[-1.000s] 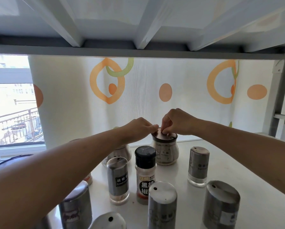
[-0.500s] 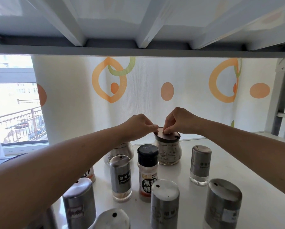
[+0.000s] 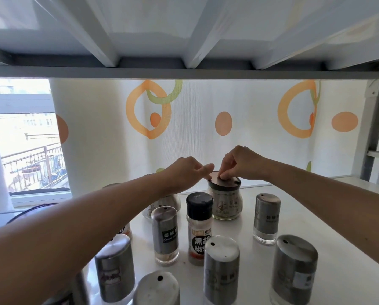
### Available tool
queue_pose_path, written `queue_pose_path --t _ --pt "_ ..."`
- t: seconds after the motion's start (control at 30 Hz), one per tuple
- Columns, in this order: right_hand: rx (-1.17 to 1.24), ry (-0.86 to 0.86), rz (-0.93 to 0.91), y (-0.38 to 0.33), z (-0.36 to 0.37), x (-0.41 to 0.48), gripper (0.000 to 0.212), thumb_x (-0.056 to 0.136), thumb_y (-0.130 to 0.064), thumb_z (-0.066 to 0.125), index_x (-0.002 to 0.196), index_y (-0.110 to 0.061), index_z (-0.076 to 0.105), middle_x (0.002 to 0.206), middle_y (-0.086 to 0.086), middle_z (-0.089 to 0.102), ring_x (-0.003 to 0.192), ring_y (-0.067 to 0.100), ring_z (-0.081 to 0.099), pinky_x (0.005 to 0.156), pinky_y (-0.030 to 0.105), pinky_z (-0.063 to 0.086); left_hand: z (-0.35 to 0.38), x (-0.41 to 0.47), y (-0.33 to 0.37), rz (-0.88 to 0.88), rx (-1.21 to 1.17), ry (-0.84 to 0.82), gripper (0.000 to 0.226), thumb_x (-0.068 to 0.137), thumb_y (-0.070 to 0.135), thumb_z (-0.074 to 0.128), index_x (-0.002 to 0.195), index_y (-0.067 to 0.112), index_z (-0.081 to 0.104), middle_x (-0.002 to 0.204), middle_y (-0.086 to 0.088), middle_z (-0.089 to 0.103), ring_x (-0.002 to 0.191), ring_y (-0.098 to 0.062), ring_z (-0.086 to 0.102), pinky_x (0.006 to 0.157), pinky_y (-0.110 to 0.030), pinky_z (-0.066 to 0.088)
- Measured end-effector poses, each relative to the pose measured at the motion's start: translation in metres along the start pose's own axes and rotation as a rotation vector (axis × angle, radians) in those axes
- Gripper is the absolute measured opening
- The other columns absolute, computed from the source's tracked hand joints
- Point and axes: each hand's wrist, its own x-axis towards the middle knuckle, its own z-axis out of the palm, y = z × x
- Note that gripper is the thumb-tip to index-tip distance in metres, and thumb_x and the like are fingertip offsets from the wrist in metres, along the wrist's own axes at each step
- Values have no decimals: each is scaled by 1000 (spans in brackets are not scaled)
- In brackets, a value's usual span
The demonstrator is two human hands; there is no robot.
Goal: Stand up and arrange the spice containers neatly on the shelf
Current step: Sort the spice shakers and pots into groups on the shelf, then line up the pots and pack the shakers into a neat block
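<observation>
Jar [image 3: 226, 202], round-bellied glass, upright at 12 o'clock on shelf [image 3: 316, 219], behind black-capped bottle [image 3: 199, 227]. Both hands pinching lid [image 3: 225, 181]: left [image 3: 185, 172], right [image 3: 239, 162]. Likely fragile, slippery; better grasped round belly, lid possibly loose.

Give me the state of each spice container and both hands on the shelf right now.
Round-bellied jar: upright, lid on, fingers on the lid.
Black-capped bottle: upright, capped.
Steel shaker by the right arm: upright.
Steel shaker left of the black-capped bottle: upright.
Front shakers: upright.
Left hand: fingertips at the lid's left edge.
Right hand: fingertips pinched on the lid top.
</observation>
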Motion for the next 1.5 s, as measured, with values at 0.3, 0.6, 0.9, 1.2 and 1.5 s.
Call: queue_pose_path --t 0.3,0.6,0.9,1.2,1.5 --pt "-185 29 45 -12 4 -12 22 85 -25 62 90 -5 73 89 6 70 83 18 61 66 20 43 -13 -20 21 -68 171 -239 65 96 56 16 142 19 43 152 -4 37 139 -21 33 114 -34 23" --pt "-254 -79 136 -54 -3 -33 44 97 -38 39 66 -10 52 71 7 57 77 23 44 61 29 34 -83 -72 8 -196 218 -119 78 91 63 13 145 12 36 155 -6 30 143 -23 27 119 -41 17" --pt "-179 -263 -3 -175 12 -53 68 95 -57 12 150 -18 17 158 0 17 146 21 15 117 37 11 -132 -181 -36 -365 287 -47 70 94 58 10 151 18 17 160 -6 10 149 -22 4 119 -40 1" --pt "-267 -356 -153 -259 73 -62 82 88 -67 12 148 -13 21 156 5 23 143 23 23 117 46 15 -140 -263 -72 -433 404 -55 57 98 47 -1 151 27 0 161 -9 0 148 -24 -7 120 -37 -5" --pt "-272 -351 -167 -294 104 -56 67 97 -50 24 150 -10 14 159 6 14 146 20 14 116 30 11 -119 -297 -121 -471 296 -27 89 86 73 17 152 14 7 161 -3 2 149 -22 -5 121 -41 1"
